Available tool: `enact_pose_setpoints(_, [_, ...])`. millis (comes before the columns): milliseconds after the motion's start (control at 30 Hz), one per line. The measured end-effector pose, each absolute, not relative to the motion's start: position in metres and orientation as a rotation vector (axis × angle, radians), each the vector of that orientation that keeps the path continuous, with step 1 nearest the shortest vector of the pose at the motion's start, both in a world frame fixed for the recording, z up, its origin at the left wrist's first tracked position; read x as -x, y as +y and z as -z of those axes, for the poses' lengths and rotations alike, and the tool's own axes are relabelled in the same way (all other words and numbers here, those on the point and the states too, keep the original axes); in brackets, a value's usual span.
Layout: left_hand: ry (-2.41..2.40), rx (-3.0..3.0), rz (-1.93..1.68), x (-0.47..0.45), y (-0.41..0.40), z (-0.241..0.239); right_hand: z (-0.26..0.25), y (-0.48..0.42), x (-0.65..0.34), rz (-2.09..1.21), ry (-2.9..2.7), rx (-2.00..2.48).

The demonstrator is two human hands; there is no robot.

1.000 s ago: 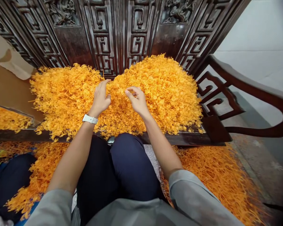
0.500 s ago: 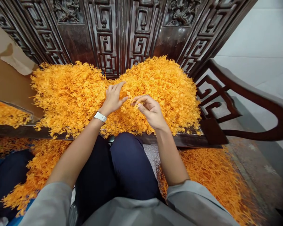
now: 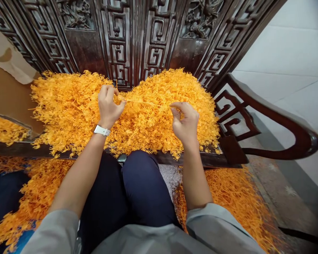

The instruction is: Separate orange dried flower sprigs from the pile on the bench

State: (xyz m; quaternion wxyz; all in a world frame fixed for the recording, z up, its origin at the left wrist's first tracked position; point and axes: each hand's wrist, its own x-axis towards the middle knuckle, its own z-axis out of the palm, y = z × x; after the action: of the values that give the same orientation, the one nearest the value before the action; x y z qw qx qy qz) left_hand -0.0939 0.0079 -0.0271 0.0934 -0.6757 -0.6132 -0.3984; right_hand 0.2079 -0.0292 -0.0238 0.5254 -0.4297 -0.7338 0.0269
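A thin yellow-orange plastic flower stem [image 3: 143, 102] stretches nearly level between my two hands, above the pile. Its left end is pinched between thumb and fingers of my left hand [image 3: 108, 106], which has a white-strapped watch [image 3: 102, 130] at the wrist. The fingers and thumb of my right hand [image 3: 186, 121] are curled together at the stem's other end, which is hard to make out against the pile. Just beneath both hands lies a big heap of similar yellow-orange plastic flower pieces [image 3: 153, 130] on a dark wooden bench [image 3: 209, 159].
A carved wooden backrest [image 3: 87, 53] rises behind the heap, and a curved armrest [image 3: 294, 141] bounds the right side. An opened cardboard box [image 3: 10, 95] stands at left. More orange pieces [image 3: 228, 197] cover the floor. Another person's dark-clothed leg [image 3: 5, 194] shows at lower left.
My hands were close together over the heap and have moved apart, left hand leftward, right hand rightward. The stem is now drawn out between them. My left fingers, spread before, have closed.
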Motion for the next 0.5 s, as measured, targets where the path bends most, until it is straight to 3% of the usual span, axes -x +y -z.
enact_pose_setpoints(133, [-1.809, 1.895, 1.309, 0.099, 0.005, 0.023, 0.012, -0.02, -0.212, 0.021, -1.687, 1.003])
enact_pose_setpoints(367, [-1.853, 2.231, 1.104, 0.094, 0.009, 0.035, -0.024, 0.005, -0.221, 0.149, -1.683, 0.958])
enact_pose_setpoints(500, [-1.822, 2.231, 1.197, 0.065, 0.004, 0.037, -0.039, 0.015, -0.219, 0.155, -1.632, 0.914])
